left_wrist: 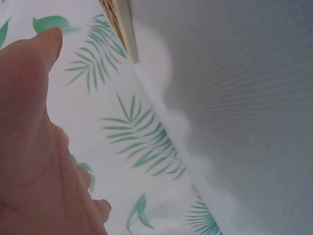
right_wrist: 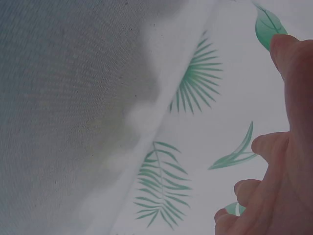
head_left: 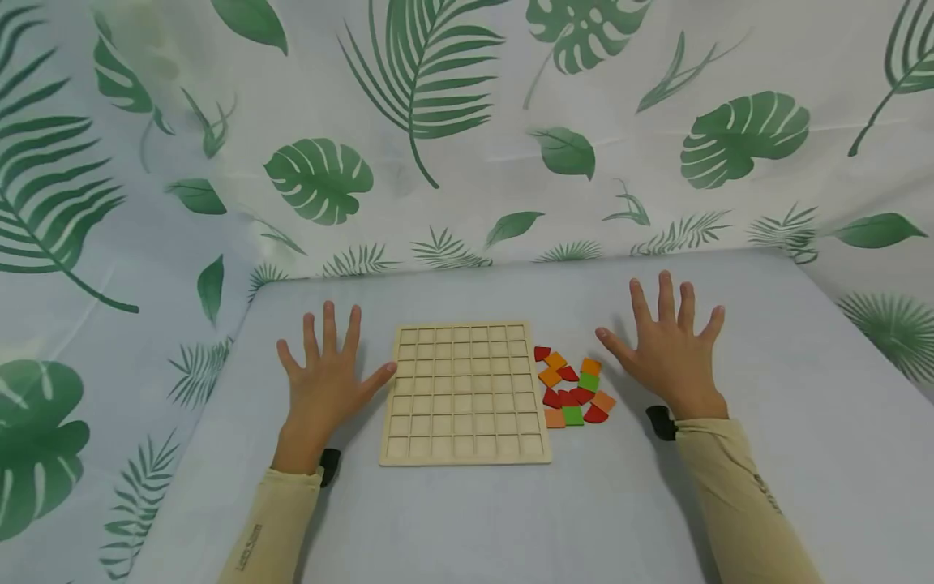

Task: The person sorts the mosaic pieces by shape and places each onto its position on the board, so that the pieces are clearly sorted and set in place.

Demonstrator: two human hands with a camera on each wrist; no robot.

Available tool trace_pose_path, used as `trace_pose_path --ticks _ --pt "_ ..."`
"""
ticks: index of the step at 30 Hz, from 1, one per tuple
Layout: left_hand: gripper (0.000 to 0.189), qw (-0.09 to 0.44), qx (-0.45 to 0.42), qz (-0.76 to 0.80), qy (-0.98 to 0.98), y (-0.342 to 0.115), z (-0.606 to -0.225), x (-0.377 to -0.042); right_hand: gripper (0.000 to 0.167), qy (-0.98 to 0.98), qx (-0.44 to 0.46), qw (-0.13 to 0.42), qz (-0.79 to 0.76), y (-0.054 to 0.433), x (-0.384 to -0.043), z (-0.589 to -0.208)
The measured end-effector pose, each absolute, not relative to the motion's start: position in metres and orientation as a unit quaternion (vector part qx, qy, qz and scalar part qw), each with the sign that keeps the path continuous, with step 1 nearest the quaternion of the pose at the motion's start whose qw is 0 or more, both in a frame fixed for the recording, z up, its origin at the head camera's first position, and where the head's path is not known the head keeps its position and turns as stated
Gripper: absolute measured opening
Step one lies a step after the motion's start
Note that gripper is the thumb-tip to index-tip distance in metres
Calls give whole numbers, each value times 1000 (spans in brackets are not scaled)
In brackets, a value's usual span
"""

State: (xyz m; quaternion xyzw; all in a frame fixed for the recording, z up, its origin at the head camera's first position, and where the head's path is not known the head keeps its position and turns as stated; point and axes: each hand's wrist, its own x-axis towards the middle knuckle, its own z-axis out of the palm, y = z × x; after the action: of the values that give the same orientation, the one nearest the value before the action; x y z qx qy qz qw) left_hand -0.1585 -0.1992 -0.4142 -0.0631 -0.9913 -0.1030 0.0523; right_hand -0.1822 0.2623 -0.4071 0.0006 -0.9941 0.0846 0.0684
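A square wooden grid board (head_left: pixel 464 393) lies on the table, its shallow compartments bare. Just right of it is a loose group of small flat pieces: red quarter-round pieces (head_left: pixel 595 414), orange squares (head_left: pixel 590 367) and green squares (head_left: pixel 572 416). My left hand (head_left: pixel 321 381) is spread with straight fingers at the board's left side, its thumb tip by the board's edge; whether it touches I cannot tell. To the right of the pieces my right hand (head_left: pixel 670 357) is likewise spread, holding nothing. In the left wrist view, a corner of the board (left_wrist: pixel 128 34) shows at the top.
The pale table (head_left: pixel 467 527) is backed by a white cloth (head_left: pixel 481 203) printed with green leaves, which also hangs at the left and right. Dark wrist devices (head_left: pixel 661 422) sit at both sleeve cuffs.
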Motion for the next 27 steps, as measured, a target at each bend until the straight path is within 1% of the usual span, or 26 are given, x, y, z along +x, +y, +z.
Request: trace_pose_path --ticks 5,15,18,22,27 --pt "109 64 -85 -101 -989 -199 -407 -152 99 -994 -1 63 85 259 -183 -409" --pt "119 57 -134 -84 -986 -193 -403 -137 99 -994 -9 59 88 264 -181 -409" --pt "122 28 -164 -101 -981 -189 -403 -130 98 -994 -6 63 90 264 -182 -408" --pt "128 -27 -202 -144 -968 -187 -405 -123 98 -994 -4 63 94 262 -182 -406" --pt "131 -91 -206 -209 -952 -192 -412 -122 97 -993 2 61 103 259 -182 -404"
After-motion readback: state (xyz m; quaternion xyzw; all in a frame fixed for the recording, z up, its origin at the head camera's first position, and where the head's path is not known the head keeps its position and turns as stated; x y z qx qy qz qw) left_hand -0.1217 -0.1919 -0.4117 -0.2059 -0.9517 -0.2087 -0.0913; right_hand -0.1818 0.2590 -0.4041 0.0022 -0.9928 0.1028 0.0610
